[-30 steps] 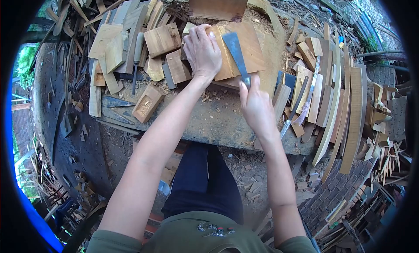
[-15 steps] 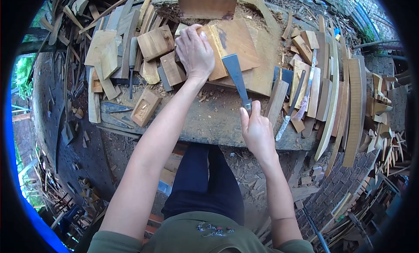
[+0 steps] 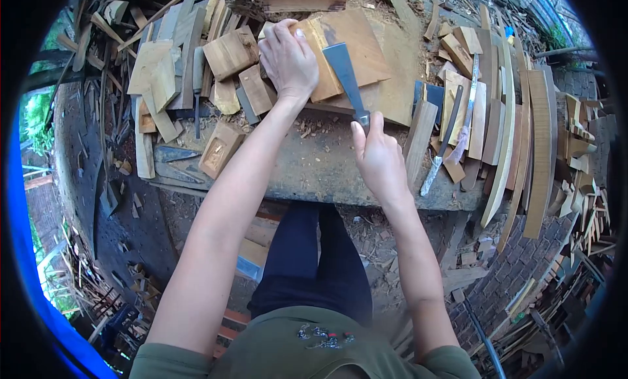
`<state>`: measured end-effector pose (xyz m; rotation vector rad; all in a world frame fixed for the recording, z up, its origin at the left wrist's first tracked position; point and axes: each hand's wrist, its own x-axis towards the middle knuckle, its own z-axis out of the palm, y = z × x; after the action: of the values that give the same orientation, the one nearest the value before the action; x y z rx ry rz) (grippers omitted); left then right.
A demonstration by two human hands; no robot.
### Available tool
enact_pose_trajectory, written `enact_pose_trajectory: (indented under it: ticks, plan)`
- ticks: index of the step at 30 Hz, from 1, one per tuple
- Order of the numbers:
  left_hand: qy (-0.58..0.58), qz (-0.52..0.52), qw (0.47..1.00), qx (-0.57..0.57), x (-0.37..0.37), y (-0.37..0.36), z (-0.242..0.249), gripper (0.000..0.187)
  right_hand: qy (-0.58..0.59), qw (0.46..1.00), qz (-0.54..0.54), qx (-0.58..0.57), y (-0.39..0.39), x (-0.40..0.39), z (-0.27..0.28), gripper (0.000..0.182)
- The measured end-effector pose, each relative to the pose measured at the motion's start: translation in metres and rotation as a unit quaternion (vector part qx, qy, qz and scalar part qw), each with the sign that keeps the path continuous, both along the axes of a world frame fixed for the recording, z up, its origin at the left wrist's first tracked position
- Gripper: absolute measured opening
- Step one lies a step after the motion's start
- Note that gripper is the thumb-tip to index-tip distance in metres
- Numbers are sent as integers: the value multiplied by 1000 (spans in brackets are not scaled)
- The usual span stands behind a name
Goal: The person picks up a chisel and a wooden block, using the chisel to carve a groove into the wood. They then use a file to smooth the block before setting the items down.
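Note:
My left hand (image 3: 288, 58) presses down on the left part of a flat wooden board (image 3: 356, 42) that lies on a thick work block (image 3: 314, 163). My right hand (image 3: 377, 158) grips the handle of a wide flat chisel (image 3: 343, 71). Its grey blade lies across the board, just right of my left hand, pointing away from me. Wood chips lie on the block in front of the board.
Cut wooden blocks (image 3: 229, 52) and offcuts are piled to the left of the board. A small carved block (image 3: 219, 150) sits at the block's left front. Long wooden slats (image 3: 517, 124) and a knife (image 3: 435, 173) lie to the right. Scrap wood litters the ground.
My right hand pulled the chisel back toward me off the board, then pushed it forward again onto the board. My left hand stayed on the board.

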<state>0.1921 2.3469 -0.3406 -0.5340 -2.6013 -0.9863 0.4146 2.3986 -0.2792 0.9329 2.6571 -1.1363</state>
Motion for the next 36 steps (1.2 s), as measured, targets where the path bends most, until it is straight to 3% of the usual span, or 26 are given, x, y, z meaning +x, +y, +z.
enact_pose_trajectory:
  ticks: [6,10,14,20,22,28,31,36]
  plan:
    - [-7,8,1000,-2,2,1,1,23,-41,999,3,16,-6,25,5,26]
    - [-2,-1,1000,-9,0,0,3,23,-22,997,30,65,7,-19,0,29]
    - [-18,6,1000,0,-2,0,1,23,-40,999,14,32,-7,30,9,29]
    - [-1,23,1000,14,-1,0,-4,23,-58,996,21,56,-4,30,10,28]
    - [4,10,1000,11,-1,1,-3,24,-5,1000,11,-20,-1,34,7,28]
    - [8,1,1000,9,-1,-1,-8,24,-27,998,30,37,3,33,9,27]
    - [12,-1,1000,7,-3,-1,-6,24,-52,998,22,1,14,29,28,28]
    - [8,6,1000,7,-3,1,-3,24,-12,998,44,43,18,21,5,28]
